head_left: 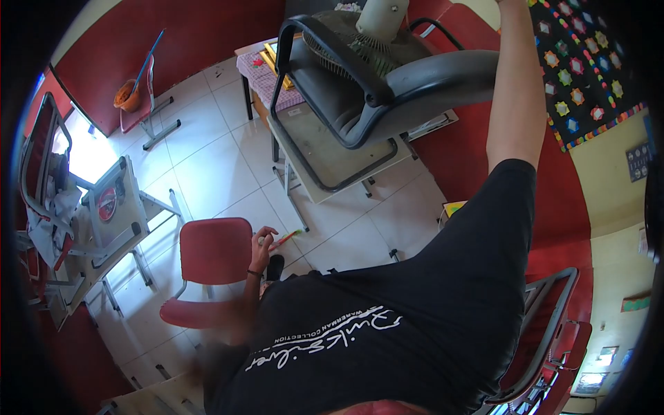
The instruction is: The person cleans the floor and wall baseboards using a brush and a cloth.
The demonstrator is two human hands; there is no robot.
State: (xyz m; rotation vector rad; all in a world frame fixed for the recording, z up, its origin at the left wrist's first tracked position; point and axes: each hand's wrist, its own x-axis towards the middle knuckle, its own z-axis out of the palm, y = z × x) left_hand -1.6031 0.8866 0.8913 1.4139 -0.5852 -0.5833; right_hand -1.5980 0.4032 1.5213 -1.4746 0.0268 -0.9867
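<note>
Neither of my own hands shows in the head view. A person in a black printed T-shirt (387, 311) fills the lower middle, bent over. One hand of that person (263, 242) is beside a red chair (214, 250), fingers curled around something small that I cannot make out. A red and green stick-like item (289, 237) lies on the tiles right next to that hand. The person's other arm (515, 90) stretches to the top edge, where its hand is cut off.
A black office chair (387, 90) lies tilted on a desk (332, 155), with a fan (373, 28) behind it. Pale desk frames (111, 214) stand at the left and an orange bucket (126, 95) at the back. Another red chair (553, 325) is at the lower right.
</note>
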